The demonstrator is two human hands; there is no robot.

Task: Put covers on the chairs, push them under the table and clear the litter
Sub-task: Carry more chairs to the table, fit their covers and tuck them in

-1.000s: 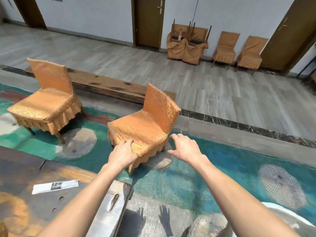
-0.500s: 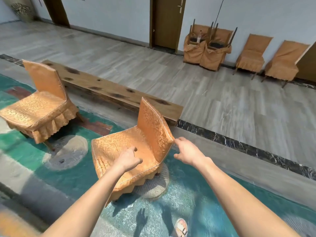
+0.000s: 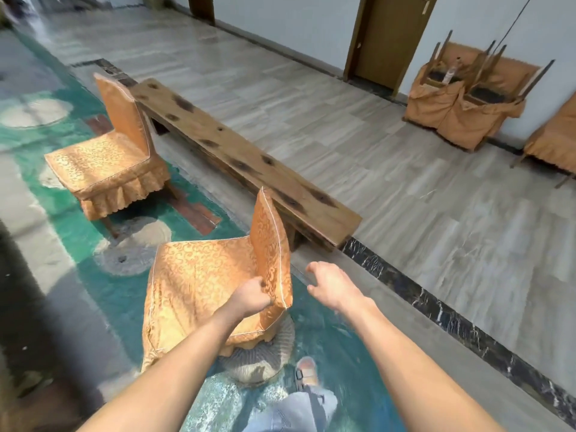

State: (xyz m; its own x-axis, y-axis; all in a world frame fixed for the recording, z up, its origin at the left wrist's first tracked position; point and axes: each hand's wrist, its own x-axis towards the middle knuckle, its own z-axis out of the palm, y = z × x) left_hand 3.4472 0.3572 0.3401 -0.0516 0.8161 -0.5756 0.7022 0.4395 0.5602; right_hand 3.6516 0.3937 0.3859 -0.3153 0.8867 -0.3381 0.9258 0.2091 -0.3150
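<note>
Gripping the near edge of the backrest of the orange brocade-covered chair (image 3: 199, 275), the left hand (image 3: 249, 299) has its fingers clenched on the fabric. The right hand (image 3: 333, 286) hangs just right of that backrest, fingers loosely bent, holding nothing. A second orange covered chair (image 3: 106, 163) stands well beyond the fingers, beside a long wooden bench (image 3: 249, 163).

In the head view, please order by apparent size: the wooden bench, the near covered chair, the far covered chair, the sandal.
Largest: wooden bench and near covered chair, about alike; nearness enlarges the chair.
Then far covered chair.
Smallest: sandal.
</note>
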